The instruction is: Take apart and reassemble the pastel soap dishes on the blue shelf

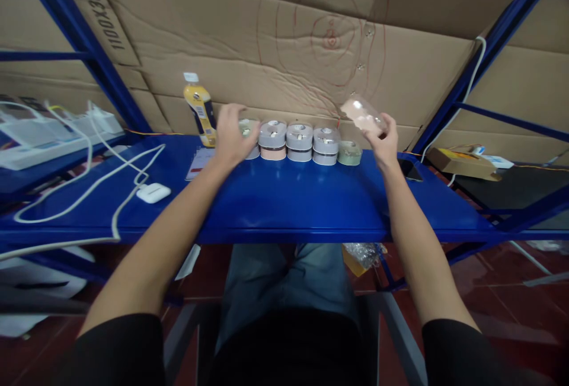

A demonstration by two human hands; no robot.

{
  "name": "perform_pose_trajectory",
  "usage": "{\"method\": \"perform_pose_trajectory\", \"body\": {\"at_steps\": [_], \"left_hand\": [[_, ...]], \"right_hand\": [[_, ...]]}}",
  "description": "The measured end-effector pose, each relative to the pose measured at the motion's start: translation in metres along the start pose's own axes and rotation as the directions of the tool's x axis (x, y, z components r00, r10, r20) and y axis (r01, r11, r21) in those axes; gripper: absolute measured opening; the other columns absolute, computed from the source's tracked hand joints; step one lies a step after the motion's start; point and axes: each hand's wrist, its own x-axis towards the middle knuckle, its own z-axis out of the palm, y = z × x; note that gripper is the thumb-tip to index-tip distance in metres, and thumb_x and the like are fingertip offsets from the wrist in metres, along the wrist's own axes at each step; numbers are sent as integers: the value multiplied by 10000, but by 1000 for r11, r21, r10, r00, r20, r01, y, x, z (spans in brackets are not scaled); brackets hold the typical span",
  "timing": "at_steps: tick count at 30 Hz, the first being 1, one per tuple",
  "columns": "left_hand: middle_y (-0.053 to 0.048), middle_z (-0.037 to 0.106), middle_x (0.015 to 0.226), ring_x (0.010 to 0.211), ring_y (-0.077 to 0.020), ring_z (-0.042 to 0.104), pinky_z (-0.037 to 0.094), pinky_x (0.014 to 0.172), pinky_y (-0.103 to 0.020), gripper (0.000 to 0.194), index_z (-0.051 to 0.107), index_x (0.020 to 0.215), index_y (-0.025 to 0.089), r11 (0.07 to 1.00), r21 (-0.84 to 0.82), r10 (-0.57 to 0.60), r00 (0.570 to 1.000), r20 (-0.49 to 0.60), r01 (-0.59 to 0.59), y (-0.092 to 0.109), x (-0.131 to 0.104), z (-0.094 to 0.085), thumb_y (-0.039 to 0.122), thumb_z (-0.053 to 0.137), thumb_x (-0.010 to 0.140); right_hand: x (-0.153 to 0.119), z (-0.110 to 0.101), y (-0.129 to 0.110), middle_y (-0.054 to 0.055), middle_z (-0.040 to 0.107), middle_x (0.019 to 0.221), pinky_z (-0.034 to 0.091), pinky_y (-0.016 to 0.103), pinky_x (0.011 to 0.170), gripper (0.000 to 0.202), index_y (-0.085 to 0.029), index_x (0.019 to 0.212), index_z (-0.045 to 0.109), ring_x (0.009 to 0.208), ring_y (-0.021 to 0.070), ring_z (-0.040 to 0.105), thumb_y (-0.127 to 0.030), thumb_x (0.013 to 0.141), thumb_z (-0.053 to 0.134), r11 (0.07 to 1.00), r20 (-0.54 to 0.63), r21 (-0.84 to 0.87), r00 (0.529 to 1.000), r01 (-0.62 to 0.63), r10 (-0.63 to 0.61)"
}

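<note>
Several round, clear-lidded cases stand in a row on the blue table, mostly stacked in pairs, with grey, pale green and peach colours. My left hand (233, 137) is at the row's left end, fingers spread and curved around a pale green case (249, 127); whether it touches the case I cannot tell. Raised above the row's right end, my right hand (383, 142) grips a tilted clear case with peach inside (362, 114). Below and left of it sits a single green case (349, 153). Grey-topped stacks (299, 142) fill the middle of the row.
A yellow-labelled bottle (201, 110) stands left of my left hand. White cables and a white earbud case (153, 193) lie at the table's left, near a power strip (57, 140). A dark phone (409, 169) lies right. Cardboard (200, 30) backs the table (284, 202).
</note>
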Motion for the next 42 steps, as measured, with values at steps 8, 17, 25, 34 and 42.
{"method": "perform_pose_trajectory", "body": {"at_steps": [8, 17, 25, 34, 42], "left_hand": [[-236, 678, 1466, 1389, -426, 682, 589, 1109, -597, 1171, 465, 1631, 221, 890, -404, 112, 756, 645, 213, 46, -53, 33, 524, 1004, 636], [-223, 626, 1569, 1449, -466, 626, 546, 1172, -598, 1245, 453, 1640, 214, 917, -392, 188, 781, 596, 78, 35, -75, 45, 636, 1008, 608], [-232, 642, 1545, 1410, -475, 641, 544, 1145, -607, 1325, 387, 1686, 203, 926, -367, 169, 775, 609, 87, 33, -81, 50, 642, 1003, 598], [-132, 685, 1251, 1292, -371, 646, 502, 1198, -579, 557, 805, 1386, 277, 942, -322, 293, 705, 645, -97, 40, -75, 29, 599, 749, 935], [-134, 708, 1373, 1372, -397, 601, 449, 1260, -616, 450, 854, 1314, 303, 932, -345, 314, 722, 616, -111, 42, -74, 29, 578, 725, 981]], "right_hand": [[-60, 29, -44, 100, 720, 1477, 603, 523, 1106, 1014, -296, 1616, 527, 1333, 367, 697, -553, 707, 897, 952, 822, 304, 514, -35, -243], [-83, 60, -50, 170, 644, 1576, 472, 652, 1258, 1128, -249, 1587, 591, 1474, 454, 594, -729, 638, 967, 944, 746, 167, 590, 284, -309], [-88, 62, -52, 139, 724, 1396, 548, 613, 1135, 887, -281, 1492, 651, 1284, 403, 679, -769, 782, 859, 923, 655, 174, 659, 344, -370], [-47, 17, -8, 111, 782, 1114, 589, 610, 1043, 816, -274, 1426, 712, 1063, 372, 736, -890, 895, 655, 990, 687, -83, 726, 114, -26], [-40, 14, -3, 168, 787, 1190, 606, 617, 1035, 874, -177, 1422, 728, 1131, 435, 748, -650, 718, 943, 944, 721, -301, 680, 138, 131]]}}
